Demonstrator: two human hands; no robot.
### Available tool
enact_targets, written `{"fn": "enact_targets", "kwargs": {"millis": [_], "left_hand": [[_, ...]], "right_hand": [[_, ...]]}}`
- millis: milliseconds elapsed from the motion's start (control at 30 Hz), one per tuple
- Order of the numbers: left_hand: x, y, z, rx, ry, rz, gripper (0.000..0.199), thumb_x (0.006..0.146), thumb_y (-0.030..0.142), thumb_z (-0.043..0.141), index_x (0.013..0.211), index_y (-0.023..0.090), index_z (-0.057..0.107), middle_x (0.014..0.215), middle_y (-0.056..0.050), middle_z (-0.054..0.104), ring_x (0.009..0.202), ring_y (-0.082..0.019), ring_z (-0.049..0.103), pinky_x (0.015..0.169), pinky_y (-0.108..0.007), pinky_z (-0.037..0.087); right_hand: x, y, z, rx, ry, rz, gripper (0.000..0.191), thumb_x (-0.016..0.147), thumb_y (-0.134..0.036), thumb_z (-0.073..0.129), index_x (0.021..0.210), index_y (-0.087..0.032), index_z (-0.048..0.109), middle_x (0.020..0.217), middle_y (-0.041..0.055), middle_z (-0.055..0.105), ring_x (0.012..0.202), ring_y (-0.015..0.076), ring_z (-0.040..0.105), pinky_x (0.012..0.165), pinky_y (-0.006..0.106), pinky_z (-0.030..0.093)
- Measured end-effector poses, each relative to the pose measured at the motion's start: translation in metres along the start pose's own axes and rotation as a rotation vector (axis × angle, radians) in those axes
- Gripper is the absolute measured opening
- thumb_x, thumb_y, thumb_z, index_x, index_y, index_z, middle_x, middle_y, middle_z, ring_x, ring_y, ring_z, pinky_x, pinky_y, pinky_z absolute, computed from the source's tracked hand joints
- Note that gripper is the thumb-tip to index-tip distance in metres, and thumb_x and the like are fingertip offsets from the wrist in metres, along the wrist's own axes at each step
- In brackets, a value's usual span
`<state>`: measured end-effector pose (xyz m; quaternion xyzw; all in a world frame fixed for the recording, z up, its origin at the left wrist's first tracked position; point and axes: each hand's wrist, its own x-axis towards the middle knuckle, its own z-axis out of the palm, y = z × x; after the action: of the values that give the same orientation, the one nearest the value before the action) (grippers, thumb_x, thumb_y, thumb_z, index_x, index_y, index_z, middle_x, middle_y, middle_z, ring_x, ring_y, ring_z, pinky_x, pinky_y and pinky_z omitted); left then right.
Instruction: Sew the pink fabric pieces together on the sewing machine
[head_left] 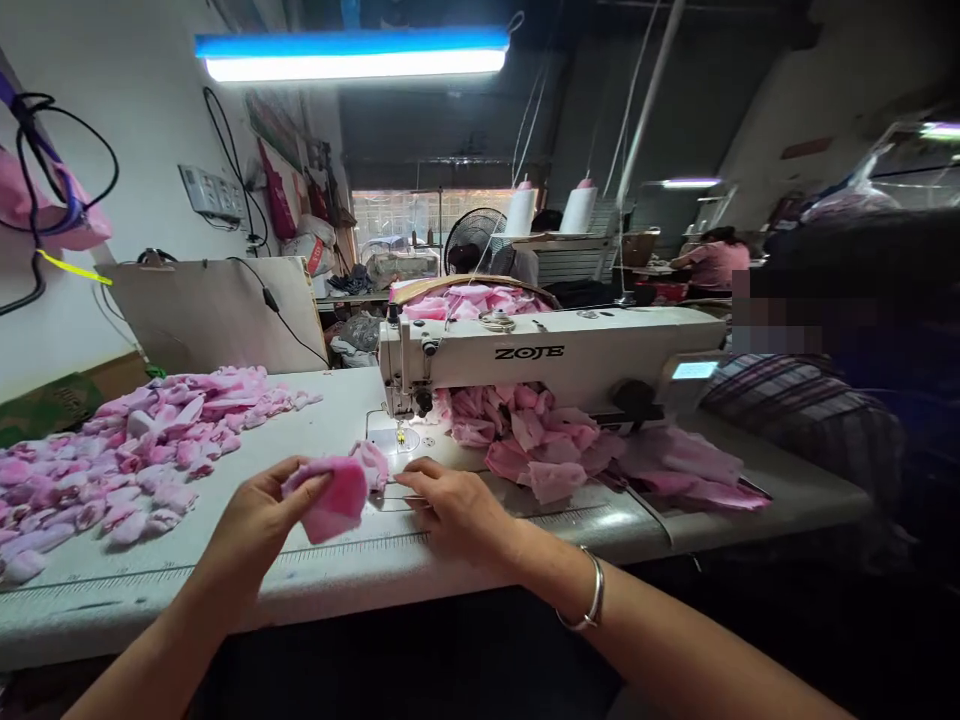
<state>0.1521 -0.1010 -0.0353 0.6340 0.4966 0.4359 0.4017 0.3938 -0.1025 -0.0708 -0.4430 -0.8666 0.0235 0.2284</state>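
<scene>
My left hand [271, 512] pinches a pink fabric piece [336, 498] between thumb and fingers, above the table's front edge. Just behind that piece, a smaller gathered pink piece [370, 464] lies near the needle area. To its right is my right hand [450, 497], palm down, fingers bent and close to the small piece; whether its fingertips hold anything is too small to tell. A white sewing machine [592, 350] stands behind both hands, its lit presser foot [401, 436] beyond the small piece.
Many pink pieces [161, 450] are heaped on the left of the table [315, 577]. More pink fabric [540, 435] lies under the machine arm and extends right. A person in a striped garment [810, 400] sits close on the right; another person [718, 262] is farther back.
</scene>
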Motion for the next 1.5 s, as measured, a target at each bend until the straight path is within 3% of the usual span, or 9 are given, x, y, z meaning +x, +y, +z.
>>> {"fn": "enact_targets", "kwargs": {"millis": [133, 233, 400, 600, 800, 900, 1067, 1300, 1500], "left_hand": [[0.036, 0.026, 0.014, 0.737, 0.148, 0.608, 0.017, 0.088, 0.031, 0.054, 0.088, 0.021, 0.068, 0.088, -0.004, 0.063, 0.084, -0.021, 0.057, 0.077, -0.034, 0.044], [0.055, 0.029, 0.042, 1.145, 0.030, 0.850, 0.019, 0.085, 0.011, 0.048, 0.084, 0.018, 0.066, 0.088, -0.008, 0.062, 0.090, -0.025, 0.055, 0.089, -0.044, 0.040], [0.078, -0.008, 0.063, 1.187, -0.226, 0.759, 0.016, 0.080, 0.007, 0.051, 0.073, 0.017, 0.062, 0.081, -0.008, 0.059, 0.080, -0.023, 0.055, 0.082, -0.039, 0.044], [0.091, -0.049, 0.035, 1.079, -0.217, 0.564, 0.016, 0.085, 0.019, 0.047, 0.075, 0.019, 0.059, 0.080, -0.004, 0.058, 0.072, -0.017, 0.055, 0.063, -0.029, 0.043], [0.098, -0.047, 0.033, 0.812, -0.267, 0.314, 0.020, 0.087, 0.027, 0.043, 0.077, 0.019, 0.059, 0.077, -0.001, 0.057, 0.071, -0.016, 0.055, 0.062, -0.027, 0.043], [0.095, -0.036, 0.044, 0.911, -0.243, 0.377, 0.021, 0.089, 0.027, 0.043, 0.077, 0.019, 0.059, 0.079, -0.002, 0.057, 0.073, -0.017, 0.053, 0.064, -0.030, 0.042], [0.082, -0.024, 0.059, 1.163, -0.187, 0.703, 0.021, 0.090, 0.017, 0.042, 0.079, 0.017, 0.060, 0.080, -0.005, 0.056, 0.081, -0.022, 0.049, 0.087, -0.043, 0.039], [0.086, -0.042, 0.052, 1.031, -0.342, 0.314, 0.017, 0.091, 0.028, 0.045, 0.078, 0.019, 0.054, 0.081, -0.003, 0.055, 0.074, -0.020, 0.051, 0.065, -0.033, 0.039], [0.088, -0.046, 0.049, 1.237, -0.257, 0.553, 0.011, 0.087, 0.016, 0.047, 0.078, 0.019, 0.053, 0.080, -0.004, 0.054, 0.077, -0.023, 0.049, 0.077, -0.040, 0.040]], "right_hand": [[0.024, 0.009, 0.001, -0.090, -0.127, -0.186, 0.054, 0.081, -0.008, 0.049, 0.132, -0.024, 0.044, 0.138, 0.0083, 0.047, 0.085, 0.0170, 0.063, 0.063, 0.026, 0.047], [0.036, 0.011, 0.010, -0.124, -0.149, -0.225, 0.047, 0.081, -0.004, 0.048, 0.122, -0.025, 0.052, 0.122, 0.0064, 0.059, 0.066, 0.0132, 0.059, 0.052, 0.025, 0.040], [0.038, 0.018, 0.027, -0.130, -0.155, -0.187, 0.040, 0.071, 0.002, 0.050, 0.104, -0.018, 0.058, 0.088, 0.0051, 0.067, 0.055, 0.0144, 0.054, 0.046, 0.027, 0.031], [0.035, 0.027, 0.021, 0.067, -0.139, -0.093, 0.031, 0.079, -0.010, 0.047, 0.106, -0.023, 0.053, 0.094, 0.0019, 0.068, 0.060, 0.0156, 0.058, 0.049, 0.027, 0.031], [0.040, 0.026, 0.017, 0.003, -0.210, -0.163, 0.044, 0.073, -0.008, 0.054, 0.114, -0.024, 0.053, 0.123, 0.0078, 0.059, 0.052, 0.0111, 0.052, 0.043, 0.028, 0.027], [0.044, 0.025, 0.022, -0.035, -0.240, -0.132, 0.046, 0.071, -0.012, 0.058, 0.114, -0.027, 0.056, 0.123, 0.0056, 0.058, 0.050, 0.0097, 0.050, 0.044, 0.027, 0.028], [0.044, 0.027, 0.038, -0.030, -0.245, -0.042, 0.034, 0.061, -0.008, 0.063, 0.092, -0.024, 0.064, 0.096, 0.0046, 0.065, 0.048, 0.0098, 0.047, 0.042, 0.026, 0.027], [0.037, 0.031, 0.038, 0.007, -0.190, -0.075, 0.028, 0.080, -0.027, 0.059, 0.107, -0.035, 0.061, 0.117, 0.0024, 0.059, 0.052, 0.0108, 0.051, 0.044, 0.026, 0.028], [0.041, 0.028, 0.024, 0.044, -0.290, -0.047, 0.028, 0.084, -0.020, 0.048, 0.111, -0.027, 0.054, 0.115, 0.0030, 0.061, 0.058, 0.0144, 0.056, 0.043, 0.027, 0.026]]}}
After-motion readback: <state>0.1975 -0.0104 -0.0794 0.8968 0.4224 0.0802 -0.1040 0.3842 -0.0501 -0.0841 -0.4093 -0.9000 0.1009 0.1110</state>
